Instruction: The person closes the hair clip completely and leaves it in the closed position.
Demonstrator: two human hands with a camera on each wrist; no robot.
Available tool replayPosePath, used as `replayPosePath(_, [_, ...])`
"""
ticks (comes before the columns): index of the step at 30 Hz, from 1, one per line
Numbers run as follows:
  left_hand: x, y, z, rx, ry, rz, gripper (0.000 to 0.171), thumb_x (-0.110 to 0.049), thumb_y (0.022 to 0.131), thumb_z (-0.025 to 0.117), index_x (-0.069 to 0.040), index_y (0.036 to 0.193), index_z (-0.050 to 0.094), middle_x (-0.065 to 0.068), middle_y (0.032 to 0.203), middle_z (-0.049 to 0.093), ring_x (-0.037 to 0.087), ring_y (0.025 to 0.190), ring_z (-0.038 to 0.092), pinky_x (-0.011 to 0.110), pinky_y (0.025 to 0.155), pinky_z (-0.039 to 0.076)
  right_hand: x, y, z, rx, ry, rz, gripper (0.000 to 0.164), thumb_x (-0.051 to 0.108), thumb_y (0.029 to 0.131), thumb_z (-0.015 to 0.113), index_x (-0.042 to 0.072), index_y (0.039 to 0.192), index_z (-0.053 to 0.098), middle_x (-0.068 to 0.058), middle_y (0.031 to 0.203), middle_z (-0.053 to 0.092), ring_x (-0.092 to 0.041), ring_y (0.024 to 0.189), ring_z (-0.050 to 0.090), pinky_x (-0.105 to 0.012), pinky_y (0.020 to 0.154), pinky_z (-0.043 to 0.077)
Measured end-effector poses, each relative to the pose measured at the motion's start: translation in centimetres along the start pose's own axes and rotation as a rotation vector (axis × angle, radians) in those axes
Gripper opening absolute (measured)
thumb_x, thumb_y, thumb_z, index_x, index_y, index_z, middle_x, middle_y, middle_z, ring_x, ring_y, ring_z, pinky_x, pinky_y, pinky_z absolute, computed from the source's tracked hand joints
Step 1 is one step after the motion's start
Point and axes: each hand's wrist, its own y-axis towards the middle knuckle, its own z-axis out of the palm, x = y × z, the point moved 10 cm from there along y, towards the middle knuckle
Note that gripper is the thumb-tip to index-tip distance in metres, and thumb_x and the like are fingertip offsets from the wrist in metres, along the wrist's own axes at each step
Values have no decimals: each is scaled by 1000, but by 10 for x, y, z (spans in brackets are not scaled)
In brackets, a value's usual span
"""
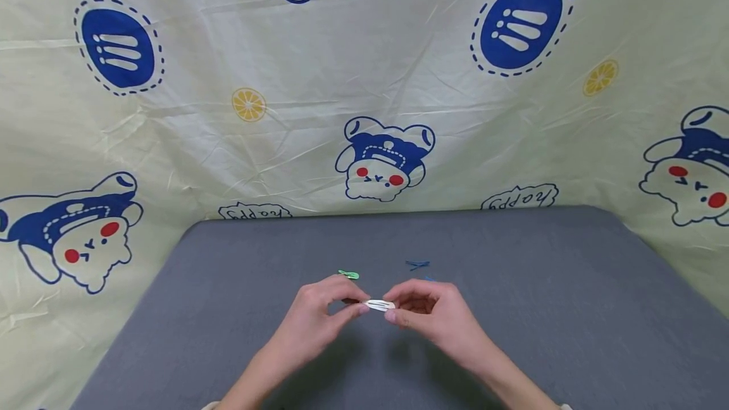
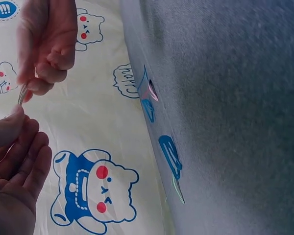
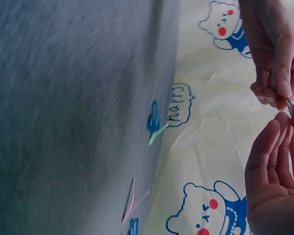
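A white snap hair clip (image 1: 380, 305) is held up above the grey table between both hands. My left hand (image 1: 323, 309) pinches one end between thumb and forefinger. At the other end, my right hand (image 1: 437, 314) grips it the same way. From the left wrist, the clip (image 2: 22, 94) appears nearly edge-on, with the left hand (image 2: 17, 166) below and the right hand (image 2: 49, 44) above. The right wrist view shows only a sliver of the clip (image 3: 289, 105), mostly covered by fingers.
On the grey table (image 1: 512, 309), beyond the hands, lie a green hair clip (image 1: 348, 274) and a dark blue crossed clip (image 1: 417, 265). A blue clip (image 2: 171, 156) and a pink one (image 2: 153, 90) show in the left wrist view. A printed curtain (image 1: 307, 62) hangs behind.
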Motion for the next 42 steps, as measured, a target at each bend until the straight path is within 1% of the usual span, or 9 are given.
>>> replayPosePath(4, [3, -1, 1, 31, 12, -5, 13, -7, 80, 80, -13, 90, 75, -11, 87, 66, 4, 83, 60, 23, 72, 51, 5, -2, 3, -20, -160, -36, 17, 29, 83, 80, 22, 97, 73, 3, 88, 70, -19, 77, 66, -32, 70, 55])
replayPosePath(7, [5, -2, 1, 45, 25, -12, 12, -8, 80, 80, -13, 90, 75, -12, 87, 66, 3, 81, 59, 21, 71, 50, 12, -3, 5, -44, -269, -92, 13, 31, 83, 80, 29, 94, 73, 10, 84, 69, -13, 75, 65, -31, 68, 54])
replayPosePath(12, [8, -5, 0, 53, 44, -22, 13, -6, 79, 81, -13, 88, 75, -12, 85, 65, 3, 80, 60, 20, 72, 51, 20, -3, 7, -51, -361, -171, 12, 26, 84, 80, 32, 91, 72, 15, 83, 66, -9, 73, 62, -30, 67, 53])
replayPosePath(15, [12, -6, 1, 85, 32, -50, 9, -7, 82, 80, -12, 85, 73, -11, 82, 63, 3, 78, 60, 21, 71, 52, 20, -1, 10, -24, -384, -208, 15, 19, 85, 79, 31, 89, 71, 16, 84, 65, -7, 74, 62, -28, 68, 54])
replayPosePath(20, [23, -8, 5, 142, 12, -135, 6, -10, 86, 77, -14, 83, 71, -12, 80, 60, 3, 77, 59, 23, 70, 52, 15, 2, 15, 45, -362, -220, 6, 19, 88, 75, 23, 89, 71, 13, 85, 66, -8, 76, 63, -28, 71, 54])
replayPosePath(24, [26, -10, 6, 141, 18, -152, 12, -3, 81, 79, -12, 84, 72, -12, 81, 61, 4, 80, 61, 26, 72, 54, 1, 7, 18, 99, -287, -119, 7, 28, 91, 72, 21, 92, 70, 6, 85, 67, -13, 76, 63, -30, 71, 54])
replayPosePath(28, [24, -10, 7, 141, 48, -109, 16, 2, 79, 80, -10, 85, 71, -11, 83, 61, 4, 83, 62, 29, 73, 55, -10, 12, 19, 133, -199, -25, 7, 26, 92, 71, 19, 94, 69, -2, 81, 66, -18, 74, 63, -32, 71, 55])
replayPosePath(36, [20, -10, 5, 142, 167, 23, 15, 0, 78, 81, -10, 85, 71, -8, 84, 62, 4, 81, 58, 25, 68, 53, -17, 19, 24, 196, -102, 38, 9, 16, 93, 70, 11, 100, 68, -13, 85, 66, -21, 74, 62, -39, 69, 54])
replayPosePath(42, [26, -11, 5, 171, 225, 21, 12, -4, 79, 81, -10, 85, 72, -8, 84, 62, 5, 79, 55, 24, 67, 52, -19, 25, 27, 207, -123, 37, 11, 15, 90, 74, 12, 98, 70, -9, 87, 68, -21, 76, 62, -33, 68, 53])
